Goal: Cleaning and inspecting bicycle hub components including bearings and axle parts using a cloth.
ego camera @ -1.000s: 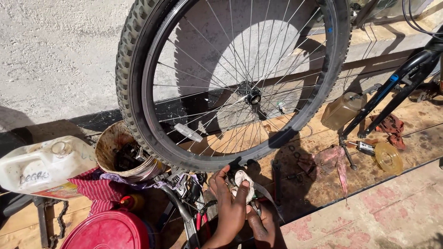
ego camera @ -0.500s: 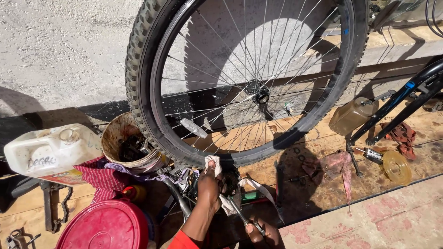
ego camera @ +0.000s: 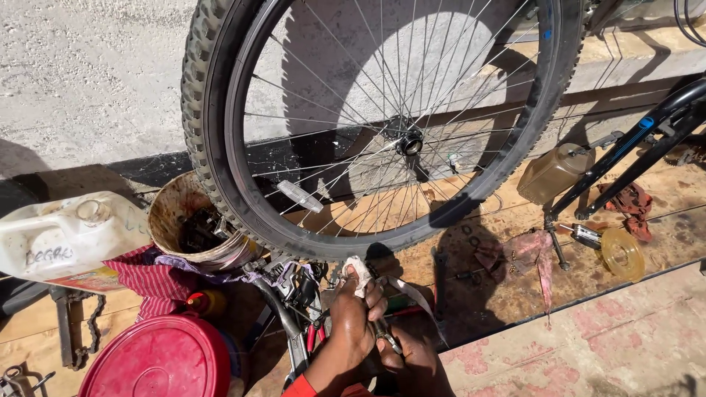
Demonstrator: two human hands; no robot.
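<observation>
Rag, a small white scrap of soft limp cloth [ego camera: 358, 267], sits pinched in the left hand [ego camera: 353, 323] near the knobby black bicycle wheel [ego camera: 382, 125]; right hand [ego camera: 415, 360] grips a thin, stiff metal tool [ego camera: 386, 334].

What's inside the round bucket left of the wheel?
The bucket holds dark metal parts, too jumbled to identify. The tyre covers its right side, and the bottom is hidden.
</observation>
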